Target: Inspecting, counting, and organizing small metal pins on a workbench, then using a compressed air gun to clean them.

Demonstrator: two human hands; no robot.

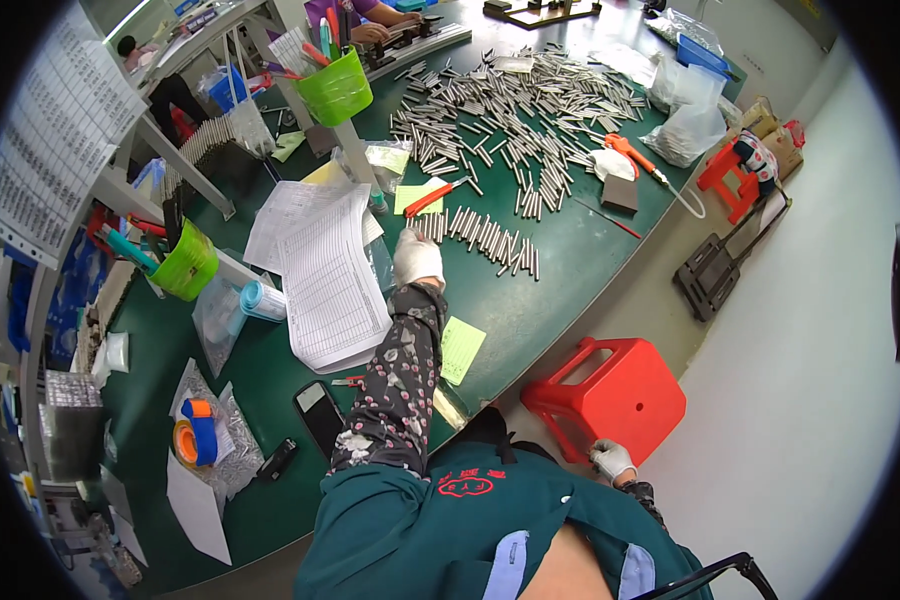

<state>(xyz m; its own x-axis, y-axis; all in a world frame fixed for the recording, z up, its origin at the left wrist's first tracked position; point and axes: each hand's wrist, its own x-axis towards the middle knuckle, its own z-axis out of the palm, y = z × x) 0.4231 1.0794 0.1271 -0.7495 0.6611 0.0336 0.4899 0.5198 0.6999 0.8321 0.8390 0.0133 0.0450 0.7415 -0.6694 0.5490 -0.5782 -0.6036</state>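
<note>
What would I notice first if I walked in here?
Probably the big heap of shiny metal rods spread over the far side of the green table. Then the bright red stool on the floor beside it, which the gloved right hand touches, while the left hand reaches toward the rods.

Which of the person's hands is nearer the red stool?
Right. The right hand rests at the red stool's near edge; the left hand reaches across the green table, beside the metal rods.
</note>
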